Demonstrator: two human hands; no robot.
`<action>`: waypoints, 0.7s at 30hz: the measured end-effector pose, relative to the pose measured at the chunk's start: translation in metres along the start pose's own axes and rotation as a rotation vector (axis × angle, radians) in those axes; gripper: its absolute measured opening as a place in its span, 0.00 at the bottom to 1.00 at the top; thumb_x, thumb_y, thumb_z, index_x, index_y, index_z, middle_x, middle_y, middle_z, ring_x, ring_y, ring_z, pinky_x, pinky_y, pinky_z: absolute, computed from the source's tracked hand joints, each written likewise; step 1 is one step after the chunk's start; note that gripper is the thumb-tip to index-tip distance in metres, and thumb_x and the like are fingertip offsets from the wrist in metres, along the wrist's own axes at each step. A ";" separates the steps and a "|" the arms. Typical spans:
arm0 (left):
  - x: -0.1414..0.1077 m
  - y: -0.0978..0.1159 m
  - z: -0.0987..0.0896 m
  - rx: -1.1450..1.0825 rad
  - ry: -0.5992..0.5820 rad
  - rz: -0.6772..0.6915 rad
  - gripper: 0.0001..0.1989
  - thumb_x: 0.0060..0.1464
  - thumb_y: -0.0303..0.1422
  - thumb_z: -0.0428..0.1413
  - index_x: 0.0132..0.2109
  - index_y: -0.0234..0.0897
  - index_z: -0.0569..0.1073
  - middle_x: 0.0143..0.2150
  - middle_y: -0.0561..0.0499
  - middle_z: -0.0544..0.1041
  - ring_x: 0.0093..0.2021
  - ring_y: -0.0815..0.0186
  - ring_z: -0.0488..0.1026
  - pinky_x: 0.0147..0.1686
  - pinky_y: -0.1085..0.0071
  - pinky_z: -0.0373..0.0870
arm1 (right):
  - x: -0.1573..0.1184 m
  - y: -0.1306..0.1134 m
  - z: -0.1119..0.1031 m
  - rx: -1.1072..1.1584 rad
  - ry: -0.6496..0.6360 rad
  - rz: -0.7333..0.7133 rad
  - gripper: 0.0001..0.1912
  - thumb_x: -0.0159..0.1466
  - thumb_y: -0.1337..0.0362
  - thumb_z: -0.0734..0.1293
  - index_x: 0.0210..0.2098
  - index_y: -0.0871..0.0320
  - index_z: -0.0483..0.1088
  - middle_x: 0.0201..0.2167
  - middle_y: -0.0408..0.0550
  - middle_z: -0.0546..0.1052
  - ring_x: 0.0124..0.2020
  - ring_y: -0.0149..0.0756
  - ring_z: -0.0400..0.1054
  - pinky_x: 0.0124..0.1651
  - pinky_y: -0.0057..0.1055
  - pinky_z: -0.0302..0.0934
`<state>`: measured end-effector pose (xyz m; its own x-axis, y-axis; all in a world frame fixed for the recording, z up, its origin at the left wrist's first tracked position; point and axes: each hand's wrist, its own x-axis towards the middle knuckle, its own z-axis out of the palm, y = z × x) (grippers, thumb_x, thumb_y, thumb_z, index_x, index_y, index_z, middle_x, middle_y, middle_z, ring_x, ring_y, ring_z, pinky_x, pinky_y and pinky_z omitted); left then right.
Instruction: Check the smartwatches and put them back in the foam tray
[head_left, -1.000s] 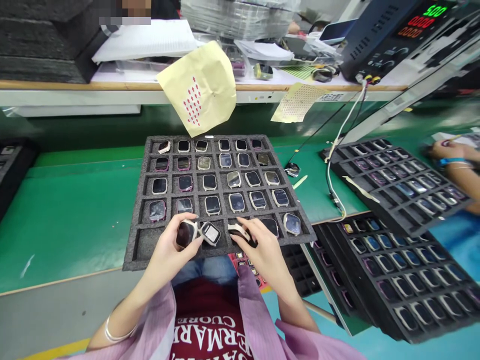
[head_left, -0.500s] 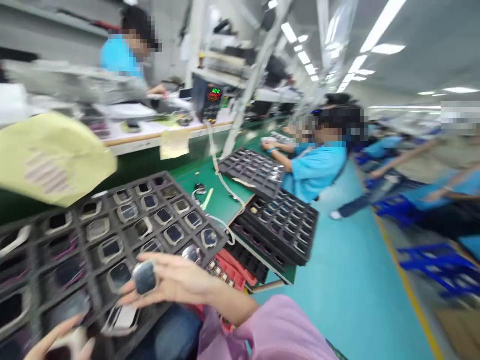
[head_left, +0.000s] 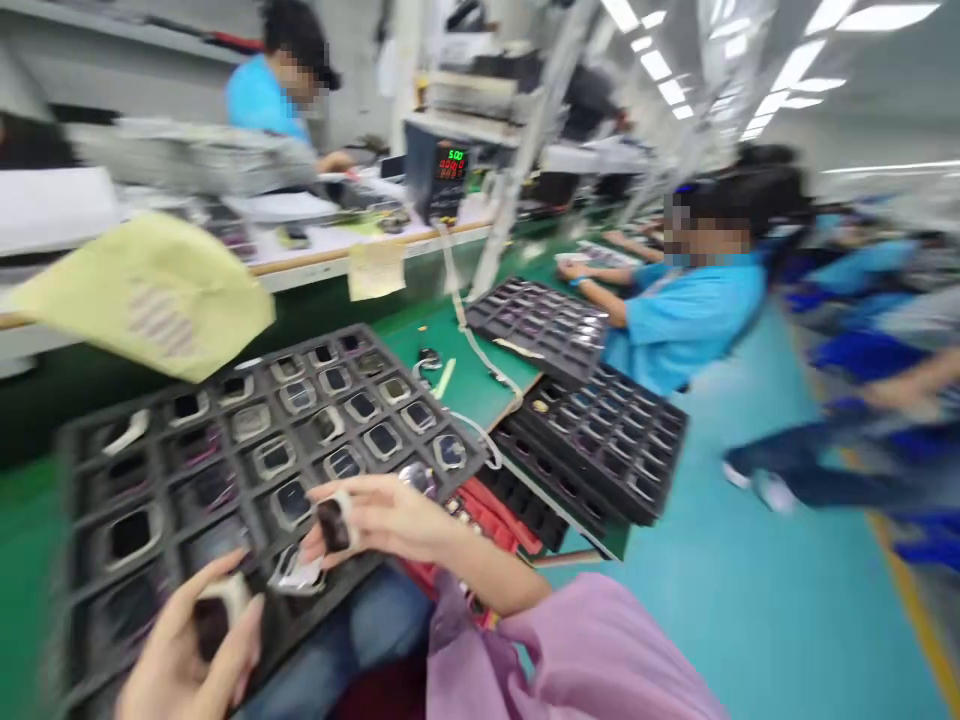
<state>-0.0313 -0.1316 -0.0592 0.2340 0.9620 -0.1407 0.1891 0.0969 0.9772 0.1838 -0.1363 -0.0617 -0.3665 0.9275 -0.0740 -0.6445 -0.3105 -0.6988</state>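
Observation:
My left hand (head_left: pixel 176 650) is closed round a smartwatch case (head_left: pixel 214 622) with a dark face and a pale rim, at the lower left. A second smartwatch case (head_left: pixel 335 522), also dark-faced and pale-edged, is gripped between the fingers of my right hand (head_left: pixel 397 518). Both hands are over the near side of a black compartment tray (head_left: pixel 66 560). In its compartments lie several watch cases, some with purple edges. Just below my right fingers, one watch case (head_left: pixel 298 572) has a whitish piece on it.
More loaded black trays (head_left: pixel 645 500) are stacked to the right, another (head_left: pixel 525 345) behind them. A white cable (head_left: pixel 472 340) crosses the green bench. Yellow paper (head_left: pixel 172 300) hangs at left. A co-worker in blue (head_left: pixel 690 310) sits beyond; red trays (head_left: pixel 499 510) lie below.
The view has swung left, so the scene sits further right. My left hand shows more fully with its watch case. The case in my right hand has turned, showing a darker face.

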 end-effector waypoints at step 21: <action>0.006 0.009 -0.003 -0.247 -0.083 0.018 0.16 0.56 0.31 0.54 0.52 0.37 0.65 0.27 0.58 0.62 0.23 0.73 0.58 0.22 0.76 0.56 | 0.015 -0.010 0.015 -0.283 0.105 0.003 0.20 0.60 0.61 0.71 0.52 0.56 0.71 0.42 0.55 0.79 0.44 0.47 0.75 0.49 0.47 0.68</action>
<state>-0.0307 -0.1242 -0.0512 0.3142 0.9410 -0.1256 -0.0519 0.1491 0.9875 0.1747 -0.1228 -0.0452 -0.2874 0.9477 -0.1390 -0.4257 -0.2564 -0.8678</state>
